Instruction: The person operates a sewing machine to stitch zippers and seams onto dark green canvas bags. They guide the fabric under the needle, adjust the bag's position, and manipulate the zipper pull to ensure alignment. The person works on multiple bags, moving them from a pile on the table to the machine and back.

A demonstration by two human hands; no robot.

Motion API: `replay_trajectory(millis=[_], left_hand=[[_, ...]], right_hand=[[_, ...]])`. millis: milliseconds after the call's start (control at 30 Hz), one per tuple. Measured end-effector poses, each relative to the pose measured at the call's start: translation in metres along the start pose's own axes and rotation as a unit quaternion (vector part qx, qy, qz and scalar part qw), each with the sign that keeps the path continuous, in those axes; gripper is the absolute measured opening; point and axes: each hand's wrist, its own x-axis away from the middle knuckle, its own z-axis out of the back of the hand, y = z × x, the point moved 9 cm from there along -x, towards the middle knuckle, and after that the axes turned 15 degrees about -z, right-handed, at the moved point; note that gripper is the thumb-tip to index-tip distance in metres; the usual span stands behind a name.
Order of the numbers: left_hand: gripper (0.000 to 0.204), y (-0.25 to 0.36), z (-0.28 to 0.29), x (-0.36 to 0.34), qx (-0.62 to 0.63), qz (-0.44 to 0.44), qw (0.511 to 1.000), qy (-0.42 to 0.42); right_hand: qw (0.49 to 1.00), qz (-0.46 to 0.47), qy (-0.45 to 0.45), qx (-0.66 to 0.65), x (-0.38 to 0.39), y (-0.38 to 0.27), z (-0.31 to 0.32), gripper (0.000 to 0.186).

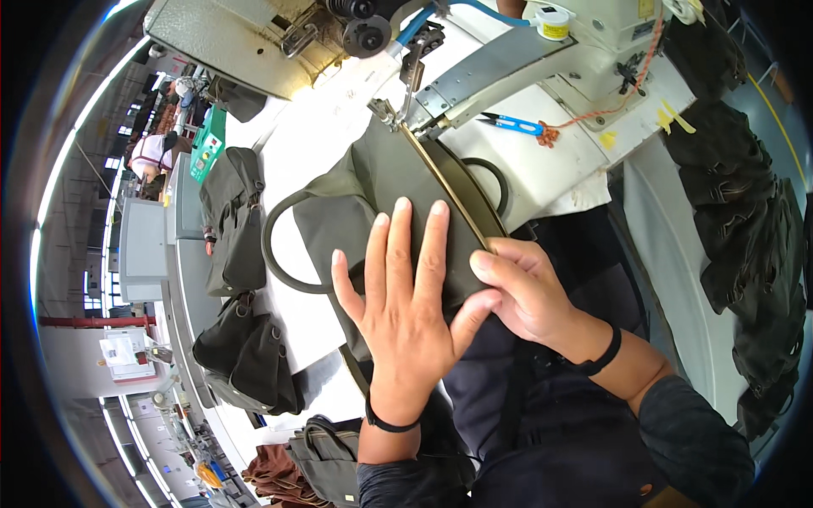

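Your olive bag [388, 173] lies mid-frame, its long edge [447, 186] slanting from the presser foot [388, 115], upper centre, down to your nearer right hand [532, 292], which apparently pinches the edge's lower end; your left hand [408, 317] lies flat, spread open.

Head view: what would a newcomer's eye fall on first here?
Probably the olive bag at the centre, with the left grip spread over it and the right grip pinching its edge. Then the sewing machine along the top, and the bright blue snips at upper right.
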Motion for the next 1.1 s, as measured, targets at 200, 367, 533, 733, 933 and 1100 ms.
replay_trajectory(millis=[200, 367, 533, 733, 933, 1100], left_hand=[[0.096, -0.002, 0.002, -0.005, -0.011, 0.011, 1.000, -0.012], [0.097, -0.005, -0.002, -0.003, 0.000, 0.012, 1.000, -0.022], [0.097, -0.008, -0.002, -0.006, 0.000, 0.012, 1.000, -0.025], [0.097, -0.017, -0.007, -0.010, 0.012, 0.018, 1.000, -0.008], [0.097, -0.020, -0.009, -0.013, 0.011, 0.016, 1.000, -0.006], [0.097, -0.032, -0.010, -0.021, 0.013, 0.016, 1.000, 0.012]], right_hand=[[1.000, -0.025, -0.005, 0.013, 0.000, 0.002, 0.001, 0.037], [0.995, -0.009, 0.013, 0.098, 0.000, -0.002, 0.005, 0.041], [0.992, 0.013, 0.039, 0.117, -0.001, 0.005, 0.010, 0.043], [0.992, 0.026, 0.038, 0.119, -0.010, -0.008, 0.004, 0.044], [0.989, 0.025, 0.044, 0.138, -0.015, -0.013, 0.007, 0.044], [0.986, 0.043, 0.038, 0.154, -0.027, -0.023, 0.000, 0.043]])
